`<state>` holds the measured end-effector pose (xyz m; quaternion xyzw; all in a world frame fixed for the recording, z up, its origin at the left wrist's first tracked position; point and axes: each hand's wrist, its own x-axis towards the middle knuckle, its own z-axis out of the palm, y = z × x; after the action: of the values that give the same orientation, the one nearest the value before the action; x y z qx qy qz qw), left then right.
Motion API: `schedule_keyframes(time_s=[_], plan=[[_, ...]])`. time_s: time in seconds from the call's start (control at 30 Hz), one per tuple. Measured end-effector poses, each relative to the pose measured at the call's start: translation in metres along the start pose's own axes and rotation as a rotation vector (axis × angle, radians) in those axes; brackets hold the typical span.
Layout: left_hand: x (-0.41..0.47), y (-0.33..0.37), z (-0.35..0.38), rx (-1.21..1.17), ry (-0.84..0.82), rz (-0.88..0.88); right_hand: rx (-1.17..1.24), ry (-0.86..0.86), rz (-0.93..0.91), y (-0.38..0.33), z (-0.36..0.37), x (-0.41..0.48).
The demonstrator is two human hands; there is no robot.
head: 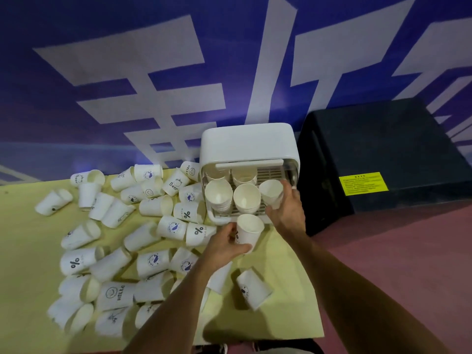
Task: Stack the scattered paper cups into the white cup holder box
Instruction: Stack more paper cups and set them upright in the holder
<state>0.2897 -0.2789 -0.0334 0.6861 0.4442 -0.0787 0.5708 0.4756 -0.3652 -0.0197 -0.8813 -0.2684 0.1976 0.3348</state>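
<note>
By box (249, 141), left hand (224, 247), right hand (287, 213) (two cups (248, 232))

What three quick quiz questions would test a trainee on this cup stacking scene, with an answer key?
1. True or false: the left hand holds an upright paper cup.
2. The right hand grips a second cup at which front spot of the white cup holder box? A left, B middle, C right.
3. Fill in: the label on the black case is ____.
Key: 1 true; 2 C; 3 yellow.
</note>
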Motion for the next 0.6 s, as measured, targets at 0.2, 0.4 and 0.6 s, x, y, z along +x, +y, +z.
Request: schedule_keyframes(time_s=[0.2,0.4,0.6], plan=[[-0.001,0.0,0.004,-0.005,0.016,-0.005,-0.007,-0.016,0.086,0.004,0.007,0.012],[-0.001,0.001,0.004,0.019,0.032,-0.011,-0.111,-0.009,0.041,0.007,0.013,0.011],[0.0,-0.001,0.004,0.015,0.042,-0.015,-0.138,-0.022,0.05,0.012,0.012,0.007]])
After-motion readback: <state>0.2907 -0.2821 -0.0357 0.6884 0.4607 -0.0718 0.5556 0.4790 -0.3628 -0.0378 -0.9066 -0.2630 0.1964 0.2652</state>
